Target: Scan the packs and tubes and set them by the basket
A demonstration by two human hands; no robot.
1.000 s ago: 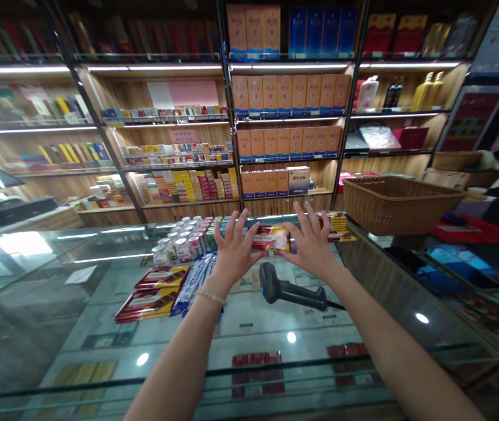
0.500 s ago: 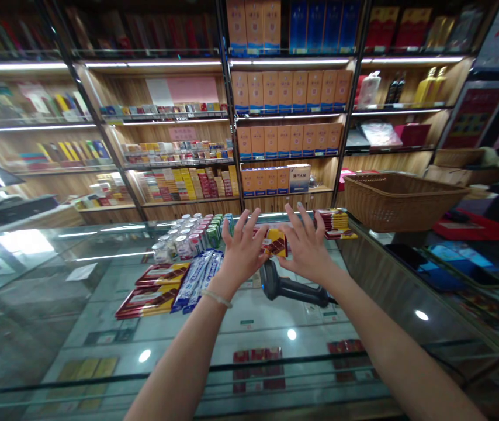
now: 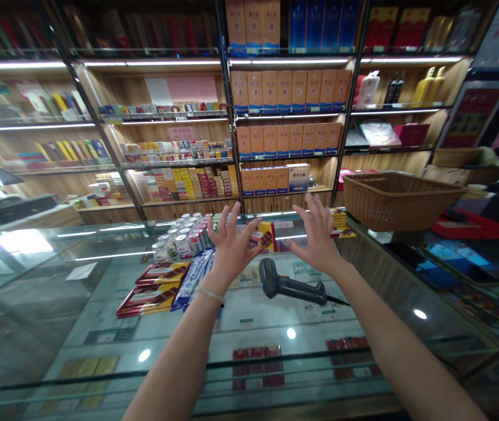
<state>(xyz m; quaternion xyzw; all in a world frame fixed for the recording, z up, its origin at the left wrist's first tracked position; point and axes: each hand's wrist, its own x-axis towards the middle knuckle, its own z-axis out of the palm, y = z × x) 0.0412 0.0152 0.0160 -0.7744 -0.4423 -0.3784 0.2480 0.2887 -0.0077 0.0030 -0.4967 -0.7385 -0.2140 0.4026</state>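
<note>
Starting at left, packs: red-and-yellow wrappers with chocolate pictured on them, laid flat in two groups on the glass counter.
Sticks: just beside the packs, blue and shiny, your left forearm crossing in front of their right side.
Cans: upright in rows beyond the sticks, your fingers hiding some.
Left hand: and here's the action, fingers fanned, thumb and forefinger apart at the bar; whether they actually press on it, you can't tell from this view.
Bar: at your left thumb, between your two hands, yellow end pointing right, its left part behind your fingers. Looks light and flat; expect it stiff but easy to snap, in a slick wrapper. Best hold would be both long edges, near the middle, gentle squeeze, no bending.
Scanner: lying nearer you than the bar, head left, cord trailing right.
Right hand: spread wide, thumb well away from the fingers, nothing between them, apart from the bar.
Stack: more yellow-ended bars, piled just beyond your right hand, partly covered by it.
Basket: brown wicker, farther right, past the stack.
</note>
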